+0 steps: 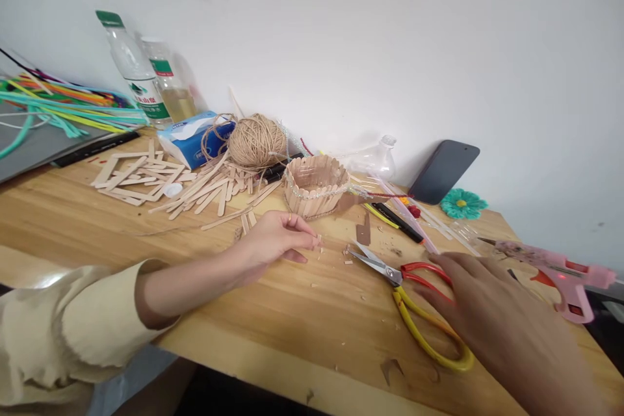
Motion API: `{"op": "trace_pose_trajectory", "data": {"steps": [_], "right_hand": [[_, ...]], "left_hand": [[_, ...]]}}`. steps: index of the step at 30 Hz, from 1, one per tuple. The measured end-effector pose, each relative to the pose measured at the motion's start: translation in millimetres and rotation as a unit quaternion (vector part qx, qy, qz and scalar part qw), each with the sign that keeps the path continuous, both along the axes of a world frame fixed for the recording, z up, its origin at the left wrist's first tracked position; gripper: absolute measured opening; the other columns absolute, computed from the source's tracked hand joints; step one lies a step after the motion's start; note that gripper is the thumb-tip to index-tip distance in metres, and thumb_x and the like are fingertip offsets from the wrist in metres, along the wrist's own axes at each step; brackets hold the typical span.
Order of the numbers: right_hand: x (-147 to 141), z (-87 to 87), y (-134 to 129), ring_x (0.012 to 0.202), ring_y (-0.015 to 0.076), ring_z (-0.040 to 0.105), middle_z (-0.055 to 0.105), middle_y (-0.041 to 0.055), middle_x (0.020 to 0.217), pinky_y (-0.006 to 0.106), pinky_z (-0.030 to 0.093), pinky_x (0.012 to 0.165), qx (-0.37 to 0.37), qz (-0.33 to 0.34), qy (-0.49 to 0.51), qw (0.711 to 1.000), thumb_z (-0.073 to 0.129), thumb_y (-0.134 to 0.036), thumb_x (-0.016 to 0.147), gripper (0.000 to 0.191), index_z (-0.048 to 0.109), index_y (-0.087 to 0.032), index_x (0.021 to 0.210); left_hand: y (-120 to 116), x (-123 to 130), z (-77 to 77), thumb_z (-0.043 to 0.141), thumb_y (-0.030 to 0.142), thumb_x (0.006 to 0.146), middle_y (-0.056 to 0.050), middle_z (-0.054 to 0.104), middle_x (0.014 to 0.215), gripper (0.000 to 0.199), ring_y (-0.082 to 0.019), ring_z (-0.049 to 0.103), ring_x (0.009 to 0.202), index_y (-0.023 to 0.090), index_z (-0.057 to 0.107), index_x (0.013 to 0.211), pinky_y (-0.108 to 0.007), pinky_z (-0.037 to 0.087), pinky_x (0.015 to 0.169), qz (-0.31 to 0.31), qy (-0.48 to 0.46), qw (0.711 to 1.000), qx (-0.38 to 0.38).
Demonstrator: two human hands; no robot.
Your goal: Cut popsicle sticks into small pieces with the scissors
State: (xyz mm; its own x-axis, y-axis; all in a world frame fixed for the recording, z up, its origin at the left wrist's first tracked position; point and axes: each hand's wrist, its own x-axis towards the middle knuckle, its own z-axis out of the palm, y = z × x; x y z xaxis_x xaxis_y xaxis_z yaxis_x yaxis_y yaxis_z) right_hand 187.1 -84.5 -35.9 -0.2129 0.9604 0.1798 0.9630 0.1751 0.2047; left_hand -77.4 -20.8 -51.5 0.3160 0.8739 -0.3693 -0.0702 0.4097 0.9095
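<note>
My left hand [280, 238] is just above the table, thumb and forefinger closed together. Small pale bits show at its fingertips; whether they are pinched or lie behind cannot be told. At the right, my right hand [497, 318] has its fingers on the red handle of the scissors [390, 273]. The blades are slightly apart, point toward my left hand, and the yellow handle loop is free. Behind my left hand stands a small basket of craft sticks [314, 198] with a glittery trim round its rim. Wood crumbs lie between the blades and my left hand.
Craft sticks [214, 192] lie heaped at left, by a twine ball [257, 141] and a blue tissue pack [195, 138]. Two bottles [130, 65] stand behind. A pink glue gun [560, 276], a phone [444, 171] and a teal flower [463, 203] are at right.
</note>
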Motion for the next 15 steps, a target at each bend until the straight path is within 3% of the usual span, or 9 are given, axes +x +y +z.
{"op": "trace_pose_trajectory", "data": {"steps": [1, 2, 4, 6, 10, 15], "right_hand": [[-14, 1.8, 1, 0.087, 0.0307, 0.061, 0.067, 0.0119, 0.09, 0.042, 0.05, 0.067, 0.039, 0.039, 0.058, 0.997, 0.048, -0.031, 0.083, 0.022, 0.063, -0.017, 0.091], [-29, 1.2, 2, 0.083, 0.0252, 0.061, 0.067, 0.0082, 0.085, 0.037, 0.05, 0.068, 0.027, 0.092, 0.132, 0.987, 0.045, -0.026, 0.086, 0.019, 0.062, -0.019, 0.085], [-58, -6.4, 6, 0.081, 0.019, 0.061, 0.065, 0.0051, 0.09, 0.029, 0.049, 0.068, -0.123, 0.18, 0.223, 0.95, 0.044, -0.018, 0.087, 0.017, 0.061, -0.021, 0.087], [-78, -18.1, 11, 0.081, 0.0185, 0.06, 0.063, 0.004, 0.09, 0.029, 0.049, 0.069, -0.2, 0.182, 0.267, 0.925, 0.047, -0.01, 0.084, 0.018, 0.061, -0.021, 0.09], [-91, -35.3, 21, 0.081, 0.0176, 0.059, 0.061, 0.0027, 0.089, 0.029, 0.046, 0.072, -0.22, 0.169, 0.33, 0.902, 0.056, -0.008, 0.08, 0.017, 0.063, -0.021, 0.087], [-88, -36.6, 20, 0.079, 0.016, 0.056, 0.059, 0.0006, 0.084, 0.026, 0.044, 0.07, -0.232, 0.181, 0.345, 0.891, 0.055, -0.003, 0.078, 0.018, 0.06, -0.02, 0.074]], "left_hand": [[0, 0, 1.4, 0.072, 0.016, 0.06, -0.002, 0.066, 0.067, 0.009, -0.01, 0.059, 0.064, 0.014, 0.063, 0.059, -0.019, 0.047, 0.053, -0.001, 0.005, 1.0, 0.001], [0, 0, 3.0, 0.072, 0.016, 0.06, -0.001, 0.066, 0.066, 0.01, -0.01, 0.058, 0.062, 0.014, 0.062, 0.058, -0.018, 0.046, 0.053, -0.003, 0.009, 1.0, 0.003], [0, 0, 5.7, 0.071, 0.016, 0.06, -0.001, 0.064, 0.064, 0.01, -0.009, 0.057, 0.061, 0.014, 0.062, 0.058, -0.018, 0.046, 0.053, -0.007, 0.015, 1.0, 0.007], [1, -1, 7.3, 0.072, 0.016, 0.059, 0.001, 0.062, 0.061, 0.01, -0.009, 0.055, 0.058, 0.014, 0.062, 0.059, -0.019, 0.046, 0.053, -0.011, 0.019, 1.0, 0.01], [3, -1, 7.5, 0.072, 0.016, 0.059, 0.003, 0.059, 0.062, 0.012, -0.009, 0.054, 0.057, 0.015, 0.062, 0.065, -0.021, 0.046, 0.054, -0.038, 0.023, 0.999, 0.013], [6, 4, 7.5, 0.069, 0.018, 0.062, 0.003, 0.059, 0.062, 0.006, -0.009, 0.053, 0.057, 0.015, 0.065, 0.065, -0.021, 0.045, 0.056, -0.067, 0.043, 0.997, 0.01]]}}
